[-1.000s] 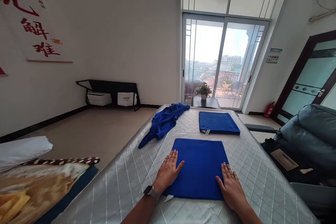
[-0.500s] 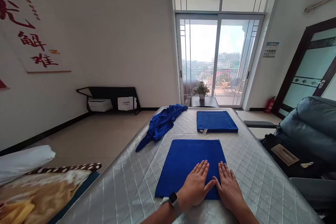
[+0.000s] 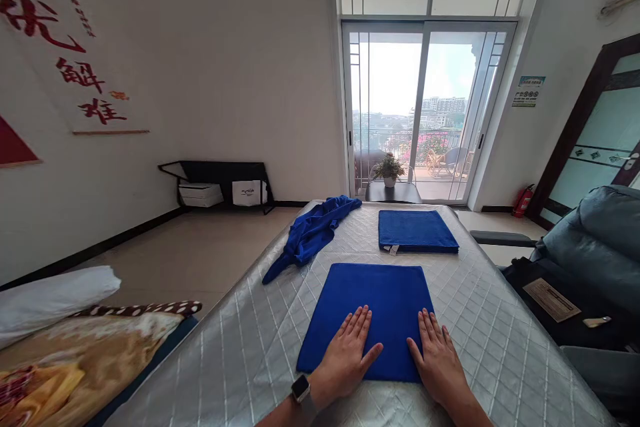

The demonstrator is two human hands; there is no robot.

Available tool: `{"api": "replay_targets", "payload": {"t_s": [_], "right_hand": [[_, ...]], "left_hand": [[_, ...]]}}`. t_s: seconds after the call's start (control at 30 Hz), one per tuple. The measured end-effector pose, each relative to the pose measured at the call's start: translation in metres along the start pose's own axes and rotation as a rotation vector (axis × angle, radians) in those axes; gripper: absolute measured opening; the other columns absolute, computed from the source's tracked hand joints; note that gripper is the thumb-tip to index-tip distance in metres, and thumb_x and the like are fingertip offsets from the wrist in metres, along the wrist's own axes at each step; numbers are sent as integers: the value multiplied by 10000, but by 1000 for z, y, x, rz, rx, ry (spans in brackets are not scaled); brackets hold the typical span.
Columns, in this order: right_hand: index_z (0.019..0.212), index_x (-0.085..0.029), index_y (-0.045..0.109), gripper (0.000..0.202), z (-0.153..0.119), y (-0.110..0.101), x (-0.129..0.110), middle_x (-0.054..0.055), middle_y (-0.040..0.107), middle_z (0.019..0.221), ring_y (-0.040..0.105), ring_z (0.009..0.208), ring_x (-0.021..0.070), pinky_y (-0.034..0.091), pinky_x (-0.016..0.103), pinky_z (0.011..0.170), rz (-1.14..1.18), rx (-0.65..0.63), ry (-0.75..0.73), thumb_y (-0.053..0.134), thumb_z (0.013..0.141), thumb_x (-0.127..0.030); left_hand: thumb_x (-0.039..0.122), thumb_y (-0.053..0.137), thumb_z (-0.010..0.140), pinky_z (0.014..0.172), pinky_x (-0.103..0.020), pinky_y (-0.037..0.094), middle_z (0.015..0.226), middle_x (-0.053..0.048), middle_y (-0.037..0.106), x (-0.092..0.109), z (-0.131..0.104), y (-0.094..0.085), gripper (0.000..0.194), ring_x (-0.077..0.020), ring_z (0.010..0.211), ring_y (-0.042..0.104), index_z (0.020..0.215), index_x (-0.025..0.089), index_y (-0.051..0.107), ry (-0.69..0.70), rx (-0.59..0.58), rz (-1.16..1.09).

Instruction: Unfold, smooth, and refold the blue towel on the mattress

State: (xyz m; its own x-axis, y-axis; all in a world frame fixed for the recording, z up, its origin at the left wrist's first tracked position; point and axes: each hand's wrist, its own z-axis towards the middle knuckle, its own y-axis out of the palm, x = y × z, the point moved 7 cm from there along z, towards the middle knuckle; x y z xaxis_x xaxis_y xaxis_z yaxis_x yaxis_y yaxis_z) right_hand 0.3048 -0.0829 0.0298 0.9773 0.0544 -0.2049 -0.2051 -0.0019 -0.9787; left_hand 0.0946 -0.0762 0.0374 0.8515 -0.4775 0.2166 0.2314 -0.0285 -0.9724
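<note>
"Quilted silver cover (image 3: 235, 347), one, spread before the glass doors (image 3: 425, 113). Upon it?"

"Item: flat blue cloth (image 3: 385, 307), one, squared, at the near end, under both hands. Item: blue stack (image 3: 417, 230), with white tag, beyond it. Item: crumpled blue cloth (image 3: 313, 230), one, far left."

"Left hand (image 3: 346, 355)?"

"Open, palm down on the flat blue cloth, left of its middle; fingers together, thumb out, nothing gripped. Smartwatch (image 3: 301, 388) at the wrist."

"Right hand (image 3: 441, 359)?"

"Likewise open and ungripping, laid along the right edge, thumb on the fabric."

"Armchair (image 3: 595, 227), right?"

"One, grey-blue, bearing a small pale article (image 3: 597, 322) on something black; possibly a brush, too small to be certain."
</note>
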Motion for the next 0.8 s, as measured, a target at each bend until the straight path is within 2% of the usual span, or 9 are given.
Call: {"api": "replay_targets", "payload": {"t_s": [0.13,0.23,0.5,0.67,0.8], "right_hand": [[1566,-110,215,739,0,2,1,61,151,1646,94,1522,216,102,444,1234,6,19,-8,197,982,-563],[1565,-104,217,737,1,6,3,66,155,1647,95,1522,222,102,453,1234,-8,40,-14,204,981,-554],[1563,-99,212,732,0,4,2,64,157,1646,85,1524,222,81,461,1235,-98,56,-33,185,990,-554],[1559,-126,245,718,-19,-1,-2,39,160,1640,106,1521,211,83,464,1237,-114,87,-41,163,993,-558],[1559,-137,261,764,-37,8,0,48,184,1638,124,1519,230,120,475,1235,-57,66,-10,188,972,-619]], "left_hand": [[629,281,986,1199,-470,290,1637,-76,227,-53,-40,-1,742,-271,1499,248,1582,205,156,-137,93,80],[643,307,971,1200,-493,284,1640,-78,221,-69,-57,1,776,-288,1501,236,1586,203,133,-200,137,101],[647,323,966,1220,-476,256,1642,-96,213,-64,-61,-4,801,-277,1507,209,1587,171,155,-223,161,70],[638,336,967,1212,-488,272,1640,-101,211,-66,-62,-3,795,-283,1504,217,1586,173,159,-214,191,74],[637,343,965,1215,-492,261,1636,-103,220,-66,-61,-1,792,-290,1502,219,1586,177,167,-210,187,68]]}}
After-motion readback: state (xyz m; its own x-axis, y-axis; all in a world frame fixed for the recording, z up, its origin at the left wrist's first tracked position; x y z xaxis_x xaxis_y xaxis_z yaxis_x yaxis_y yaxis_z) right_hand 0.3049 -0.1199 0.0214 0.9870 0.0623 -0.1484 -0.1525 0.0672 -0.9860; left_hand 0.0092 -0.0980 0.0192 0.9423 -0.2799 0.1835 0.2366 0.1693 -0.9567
